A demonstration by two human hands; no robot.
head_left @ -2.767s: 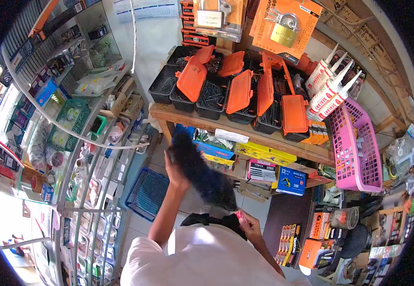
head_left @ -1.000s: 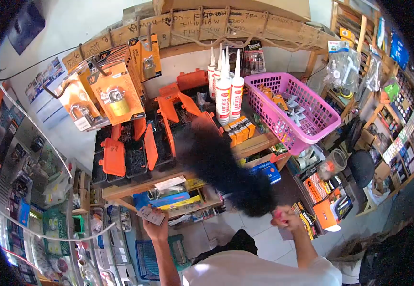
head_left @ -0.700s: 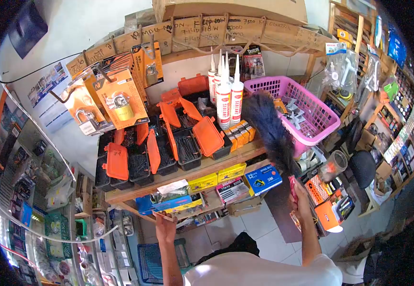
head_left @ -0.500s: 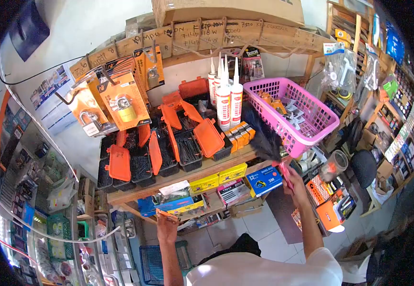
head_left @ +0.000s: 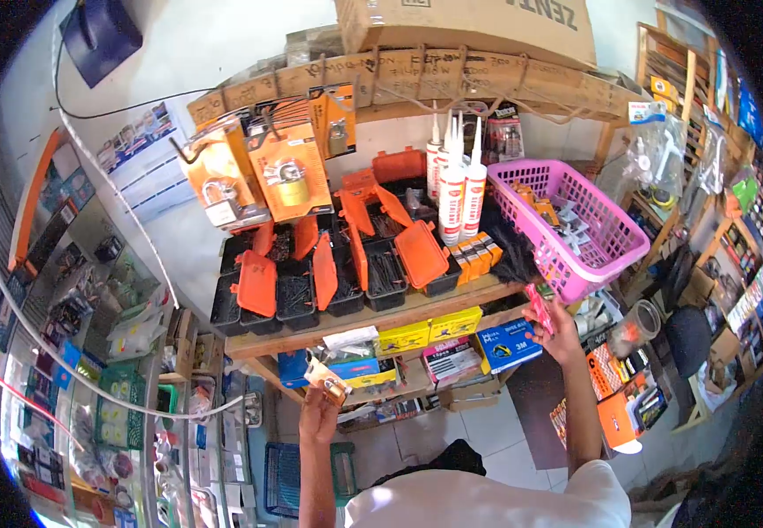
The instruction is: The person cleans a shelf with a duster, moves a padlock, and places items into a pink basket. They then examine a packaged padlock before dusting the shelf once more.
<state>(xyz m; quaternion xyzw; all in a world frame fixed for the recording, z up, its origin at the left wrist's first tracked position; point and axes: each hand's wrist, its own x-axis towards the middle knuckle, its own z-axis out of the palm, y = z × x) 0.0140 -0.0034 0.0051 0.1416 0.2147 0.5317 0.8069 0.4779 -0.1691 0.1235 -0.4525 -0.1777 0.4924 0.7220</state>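
My right hand [head_left: 562, 336] is closed around the pink handle of a black duster [head_left: 510, 251]. The duster's dark, fluffy head lies on the shelf between the small orange boxes [head_left: 476, 259] and the pink basket [head_left: 566, 264]. Low in front of the shelf, my left hand [head_left: 317, 415] grips a small orange blister pack [head_left: 327, 382]; what is inside it is too small to make out. Black bins with orange lids [head_left: 256, 283], filled with dark nails or screws, stand along the shelf left of the duster. White sealant tubes [head_left: 452, 201] stand upright behind the orange boxes.
Carded padlocks [head_left: 289, 180] hang on hooks at the shelf's left. A wooden beam [head_left: 399, 75] with a cardboard box [head_left: 478, 31] above runs along the back. Yellow and blue boxes [head_left: 509, 346] fill the lower shelf. Glass display shelves [head_left: 148, 422] stand at left.
The view has shifted, so the shelf appears farther right. The duster's head has lowered behind the orange boxes, beside the basket. The pack in my left hand has turned to show its face.
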